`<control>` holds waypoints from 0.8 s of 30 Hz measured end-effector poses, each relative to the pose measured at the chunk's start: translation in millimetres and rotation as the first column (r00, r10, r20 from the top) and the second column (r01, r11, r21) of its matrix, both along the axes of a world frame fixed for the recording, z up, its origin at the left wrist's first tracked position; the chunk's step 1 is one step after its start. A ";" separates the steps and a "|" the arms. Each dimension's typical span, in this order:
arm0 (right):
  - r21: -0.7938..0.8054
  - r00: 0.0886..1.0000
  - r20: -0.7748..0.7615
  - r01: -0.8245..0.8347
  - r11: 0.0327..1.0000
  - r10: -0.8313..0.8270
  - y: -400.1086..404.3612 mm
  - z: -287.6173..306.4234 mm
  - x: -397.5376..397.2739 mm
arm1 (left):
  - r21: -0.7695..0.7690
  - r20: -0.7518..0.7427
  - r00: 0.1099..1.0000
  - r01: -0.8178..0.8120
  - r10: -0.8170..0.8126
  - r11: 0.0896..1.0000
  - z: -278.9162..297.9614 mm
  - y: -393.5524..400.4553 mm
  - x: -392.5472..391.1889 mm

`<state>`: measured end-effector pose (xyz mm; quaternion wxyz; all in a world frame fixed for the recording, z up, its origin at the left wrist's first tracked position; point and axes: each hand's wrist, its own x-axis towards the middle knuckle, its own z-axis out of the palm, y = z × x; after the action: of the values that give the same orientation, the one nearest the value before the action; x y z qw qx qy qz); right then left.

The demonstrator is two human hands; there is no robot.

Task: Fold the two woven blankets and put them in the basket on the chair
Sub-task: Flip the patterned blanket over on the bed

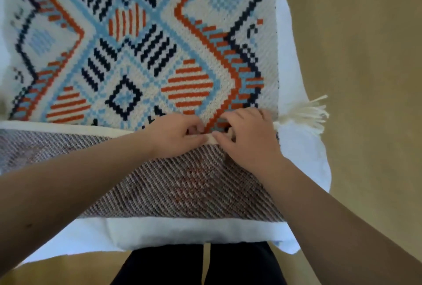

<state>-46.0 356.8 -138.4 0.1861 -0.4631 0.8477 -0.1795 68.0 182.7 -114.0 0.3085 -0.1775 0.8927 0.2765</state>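
On a white-sheeted bed (182,230) the woven blanket (141,40) lies flat, its near part turned back — grey underside up. Both grips meet at the cream hem: left hand (177,135) and right hand (249,138) each pinch the folded edge. Judging by this, the first fold is underway; next, the edge wants carrying across and squaring. No basket, second blanket or readable writing shows.

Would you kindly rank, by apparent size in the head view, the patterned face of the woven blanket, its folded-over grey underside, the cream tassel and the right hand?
1. Patterned orange, blue and white blanket face
2. Folded-over grey striped underside
3. Right hand and cream yarn tassel: similar, and the hand sits nearer the camera, so unranked.
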 end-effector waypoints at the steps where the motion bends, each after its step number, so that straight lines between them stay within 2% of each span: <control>1: 0.032 1.000 0.014 -0.017 0.999 0.017 6.2 -3.3 -5.1 | 0.045 0.018 1.000 -0.014 0.013 0.999 -2.4 4.6 -3.5; 3: 0.064 0.999 0.019 -0.042 0.997 0.041 19.0 -10.0 -11.0 | 0.070 0.016 1.000 0.006 -0.007 0.998 -9.3 17.9 -10.1; 6: 0.043 0.997 0.066 -0.039 0.998 0.036 30.0 -9.3 -19.9 | 0.047 -0.092 0.996 0.021 -0.016 0.999 -13.7 33.6 -23.6; 9: 0.077 0.991 0.099 0.087 0.993 -0.095 35.8 1.8 -42.1 | -0.081 -0.250 0.968 -0.056 0.034 0.995 -7.6 31.9 -35.4; 12: 0.050 0.982 0.012 0.186 0.981 -0.187 37.6 8.7 -68.1 | -0.271 -0.419 0.907 -0.085 -0.038 0.959 -7.7 22.8 -42.6; 15: 0.050 0.989 -0.117 0.091 0.995 -0.085 31.4 1.3 -76.0 | -0.360 -0.489 0.857 -0.030 -0.161 0.932 -16.2 18.6 -43.0; 20: -0.075 0.974 -0.182 0.124 0.989 -0.136 24.2 -8.5 -76.1 | -0.386 -0.509 0.850 -0.081 -0.139 0.919 -25.1 12.2 -38.5; 24: -0.139 0.949 -0.239 0.178 0.974 -0.207 17.5 -6.9 -81.6 | -0.366 -0.293 0.950 -0.007 -0.108 0.931 -22.9 2.2 -36.2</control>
<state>-127.6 374.3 -145.3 0.0313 -0.4071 0.8938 -0.1856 31.7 184.9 -136.9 0.1345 -0.1628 0.9696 0.1234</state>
